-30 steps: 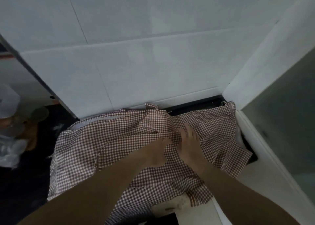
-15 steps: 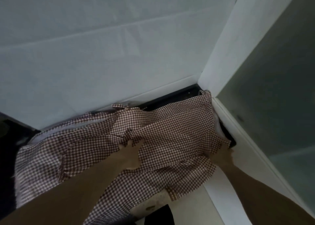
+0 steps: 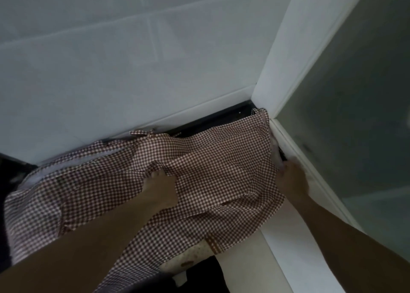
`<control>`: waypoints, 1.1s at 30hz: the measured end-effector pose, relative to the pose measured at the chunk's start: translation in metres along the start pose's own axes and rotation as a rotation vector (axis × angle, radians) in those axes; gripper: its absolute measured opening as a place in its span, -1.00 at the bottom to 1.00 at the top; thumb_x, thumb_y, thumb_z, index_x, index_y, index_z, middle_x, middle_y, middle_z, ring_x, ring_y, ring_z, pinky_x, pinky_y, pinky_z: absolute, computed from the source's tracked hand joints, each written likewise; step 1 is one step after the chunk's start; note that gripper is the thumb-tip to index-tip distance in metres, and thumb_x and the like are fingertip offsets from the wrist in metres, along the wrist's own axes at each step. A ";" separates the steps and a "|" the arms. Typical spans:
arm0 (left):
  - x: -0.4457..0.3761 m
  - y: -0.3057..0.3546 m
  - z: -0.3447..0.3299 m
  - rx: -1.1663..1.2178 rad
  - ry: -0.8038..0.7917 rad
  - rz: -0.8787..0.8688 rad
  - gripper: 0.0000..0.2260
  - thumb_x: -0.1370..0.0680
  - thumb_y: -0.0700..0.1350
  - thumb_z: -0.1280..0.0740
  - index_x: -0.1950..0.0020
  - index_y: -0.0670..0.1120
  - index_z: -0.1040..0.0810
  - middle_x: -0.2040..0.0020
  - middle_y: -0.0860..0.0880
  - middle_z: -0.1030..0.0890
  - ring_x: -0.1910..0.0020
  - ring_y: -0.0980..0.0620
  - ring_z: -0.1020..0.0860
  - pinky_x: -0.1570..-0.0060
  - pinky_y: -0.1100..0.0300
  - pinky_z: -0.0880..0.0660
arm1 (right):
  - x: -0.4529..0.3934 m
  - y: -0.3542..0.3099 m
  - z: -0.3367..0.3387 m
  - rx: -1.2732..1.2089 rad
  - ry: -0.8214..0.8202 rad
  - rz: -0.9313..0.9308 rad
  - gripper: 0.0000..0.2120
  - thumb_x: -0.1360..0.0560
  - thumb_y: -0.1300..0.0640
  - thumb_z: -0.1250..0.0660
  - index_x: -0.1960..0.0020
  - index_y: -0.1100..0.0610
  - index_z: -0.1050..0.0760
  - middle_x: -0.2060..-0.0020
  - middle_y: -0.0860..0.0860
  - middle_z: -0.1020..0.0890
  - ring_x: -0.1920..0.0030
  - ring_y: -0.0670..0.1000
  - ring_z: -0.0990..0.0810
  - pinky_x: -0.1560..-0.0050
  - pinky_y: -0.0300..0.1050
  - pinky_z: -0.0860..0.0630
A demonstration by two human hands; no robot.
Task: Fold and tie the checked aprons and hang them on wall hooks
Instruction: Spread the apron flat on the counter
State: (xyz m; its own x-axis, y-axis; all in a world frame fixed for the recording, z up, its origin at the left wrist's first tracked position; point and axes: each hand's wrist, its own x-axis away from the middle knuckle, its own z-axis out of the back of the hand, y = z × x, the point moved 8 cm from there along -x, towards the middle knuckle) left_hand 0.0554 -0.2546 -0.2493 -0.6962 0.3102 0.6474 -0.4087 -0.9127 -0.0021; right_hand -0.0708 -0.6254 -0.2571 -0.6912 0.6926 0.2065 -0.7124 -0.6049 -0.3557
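Note:
A brown-and-white checked apron (image 3: 213,173) lies spread and rumpled on a dark counter against a tiled wall. My left hand (image 3: 160,188) sits in the middle of the cloth and grips a bunched fold between thumb and fingers. At the apron's right edge my right hand (image 3: 291,178) holds the cloth, its fingertips hidden in the fabric beside the white frame. More checked cloth (image 3: 44,204) with a white lining strip spreads to the left. No wall hooks are in view.
A white tiled wall (image 3: 133,70) rises behind the counter. A white frame (image 3: 295,146) with a grey-green panel (image 3: 355,115) closes off the right side. A strip of black counter (image 3: 213,117) shows behind the apron. A speckled pale surface (image 3: 188,259) shows below the cloth.
My right hand left the middle of the apron and went to its right edge, stretching the cloth. My left hand stayed gripping the centre fold. The view swung right.

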 end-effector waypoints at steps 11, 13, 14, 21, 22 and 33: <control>-0.003 0.014 -0.012 -0.041 0.088 -0.124 -0.28 -0.57 0.17 -0.24 -0.61 0.10 0.09 -0.59 -0.13 0.08 -0.57 -0.19 0.04 -0.51 -0.26 -0.04 | -0.035 0.008 -0.013 0.183 -0.016 0.038 -0.74 -0.62 0.16 -0.15 -0.08 0.27 -0.56 0.07 0.17 -0.66 0.09 0.18 -0.64 0.15 -0.06 -0.53; -0.003 0.014 -0.012 -0.092 0.120 -0.117 -0.28 -0.57 0.16 -0.23 -0.61 0.13 0.11 -0.59 -0.14 0.12 -0.57 -0.20 0.09 -0.50 -0.32 0.05 | -0.037 0.011 -0.005 0.264 0.027 0.051 -0.77 -0.60 0.22 -0.15 -0.05 0.29 -0.55 0.04 0.19 -0.65 0.05 0.20 -0.66 0.12 -0.01 -0.55; -0.004 0.015 -0.013 -0.108 0.125 -0.111 -0.27 -0.58 0.16 -0.22 -0.61 0.14 0.13 -0.60 -0.15 0.14 -0.58 -0.21 0.13 -0.49 -0.34 0.08 | -0.038 0.011 -0.003 0.301 0.030 0.067 -0.79 -0.59 0.24 -0.15 -0.07 0.29 -0.53 0.03 0.20 -0.65 0.04 0.21 -0.66 0.11 0.00 -0.56; -0.008 0.019 -0.020 -0.013 -0.045 -0.038 -0.25 -0.58 0.19 -0.22 -0.62 0.11 0.16 -0.61 -0.16 0.17 -0.58 -0.24 0.05 -0.47 -0.32 -0.05 | -0.027 -0.032 -0.011 0.377 0.117 0.435 -0.73 -0.56 0.13 -0.19 -0.20 0.20 -0.49 -0.21 0.21 -0.50 -0.16 0.24 -0.51 -0.06 0.17 -0.53; -0.008 0.022 -0.016 -0.025 -0.033 -0.031 -0.29 -0.59 0.18 -0.20 -0.62 0.06 0.09 -0.61 -0.18 0.06 -0.56 -0.23 -0.06 -0.47 -0.27 -0.12 | -0.020 -0.044 -0.015 0.294 0.088 0.517 -0.69 -0.57 0.03 -0.16 -0.19 0.17 -0.52 -0.21 0.20 -0.50 -0.22 0.26 -0.48 -0.16 0.22 -0.49; -0.002 0.015 0.008 -0.070 0.300 -0.004 -0.26 -0.54 0.22 -0.24 -0.60 0.03 0.03 -0.56 -0.18 -0.02 -0.54 -0.22 -0.03 -0.51 -0.26 0.03 | -0.029 -0.036 -0.082 0.290 -0.462 0.221 0.00 -0.32 -0.63 -0.01 -0.54 -0.26 0.40 -0.56 0.04 0.38 -0.54 0.28 0.33 -0.39 0.58 0.19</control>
State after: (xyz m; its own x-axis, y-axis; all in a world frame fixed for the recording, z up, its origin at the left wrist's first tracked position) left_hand 0.0554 -0.2708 -0.2444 -0.8335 0.3875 0.3938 -0.4437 -0.8942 -0.0591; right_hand -0.0148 -0.5910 -0.3250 -0.7618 0.3346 0.5546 -0.5050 -0.8431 -0.1850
